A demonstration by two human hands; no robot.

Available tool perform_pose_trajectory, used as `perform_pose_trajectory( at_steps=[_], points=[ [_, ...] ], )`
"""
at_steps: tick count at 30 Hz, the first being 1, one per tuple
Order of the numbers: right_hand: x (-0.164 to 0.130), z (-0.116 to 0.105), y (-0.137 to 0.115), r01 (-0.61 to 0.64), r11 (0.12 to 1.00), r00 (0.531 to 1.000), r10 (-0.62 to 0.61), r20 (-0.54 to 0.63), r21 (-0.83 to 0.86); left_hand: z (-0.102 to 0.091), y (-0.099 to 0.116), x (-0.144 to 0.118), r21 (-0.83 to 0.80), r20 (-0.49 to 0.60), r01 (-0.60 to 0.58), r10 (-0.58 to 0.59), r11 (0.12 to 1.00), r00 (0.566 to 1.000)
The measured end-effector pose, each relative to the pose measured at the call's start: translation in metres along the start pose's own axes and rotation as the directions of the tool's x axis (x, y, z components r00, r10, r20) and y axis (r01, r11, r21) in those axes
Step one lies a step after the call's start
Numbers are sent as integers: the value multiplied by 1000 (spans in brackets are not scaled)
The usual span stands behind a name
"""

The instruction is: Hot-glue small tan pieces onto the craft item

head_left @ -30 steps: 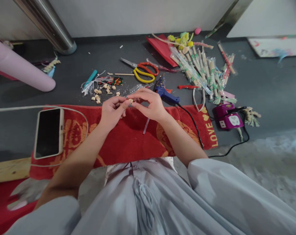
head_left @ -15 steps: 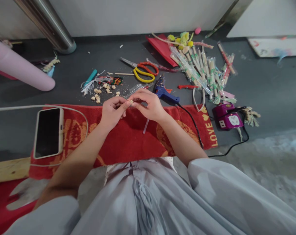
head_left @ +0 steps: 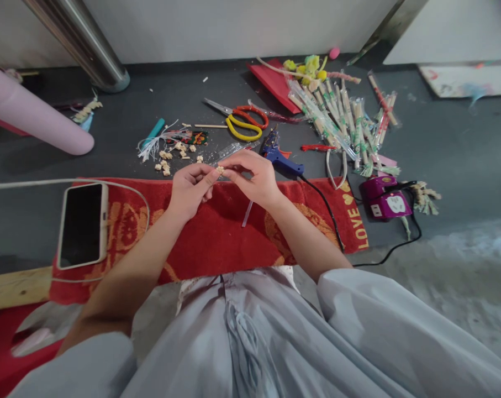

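Note:
Between my fingertips is a small pale cream piece (head_left: pixel 220 170), bumpy and too small to name exactly. My left hand (head_left: pixel 192 189) pinches it from the left, and my right hand (head_left: pixel 252 176) pinches it from the right. Both hands are above the far edge of a red towel (head_left: pixel 217 237). Several similar cream pieces (head_left: pixel 165 165) lie loose on the dark table beyond my left hand. A narrow translucent strip (head_left: pixel 247 213) rests on the towel below my right hand. Just past that hand is a blue glue gun (head_left: pixel 281 157).
Scissors (head_left: pixel 244 124) with red and yellow handles lie behind my hands. Several wrapped sticks (head_left: pixel 345 119) are heaped at the back right, near a purple power adapter (head_left: pixel 386 197). A phone (head_left: pixel 83 225) lies left on the towel; a pink cylinder (head_left: pixel 38 110) juts in above it.
Both hands stay together around the cream piece. The piece has turned or shifted very slightly between the fingertips; everything else looks the same.

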State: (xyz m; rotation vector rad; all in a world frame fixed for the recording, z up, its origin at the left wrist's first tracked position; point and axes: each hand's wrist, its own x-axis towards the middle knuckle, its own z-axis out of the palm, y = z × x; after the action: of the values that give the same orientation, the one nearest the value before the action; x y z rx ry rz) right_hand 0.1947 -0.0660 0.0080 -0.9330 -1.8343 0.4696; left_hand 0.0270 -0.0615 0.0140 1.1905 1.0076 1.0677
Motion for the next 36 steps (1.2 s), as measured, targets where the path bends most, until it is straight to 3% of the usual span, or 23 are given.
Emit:
perform_pose_trajectory(
  at_steps=[8, 21, 36],
  points=[
    [0, -2, 2, 32, 999, 999, -31, 35, -37, 0, 1, 0, -60, 14, 30, -29, 998, 999],
    [-3, 3, 9, 164, 984, 986, -164, 0, -65, 2, 5, -1, -66, 33, 61, -59, 996, 998],
    [-6, 7, 14, 195, 977, 980, -197, -6, -81, 0, 1, 0, -45, 45, 70, -68, 997, 997]
  ],
)
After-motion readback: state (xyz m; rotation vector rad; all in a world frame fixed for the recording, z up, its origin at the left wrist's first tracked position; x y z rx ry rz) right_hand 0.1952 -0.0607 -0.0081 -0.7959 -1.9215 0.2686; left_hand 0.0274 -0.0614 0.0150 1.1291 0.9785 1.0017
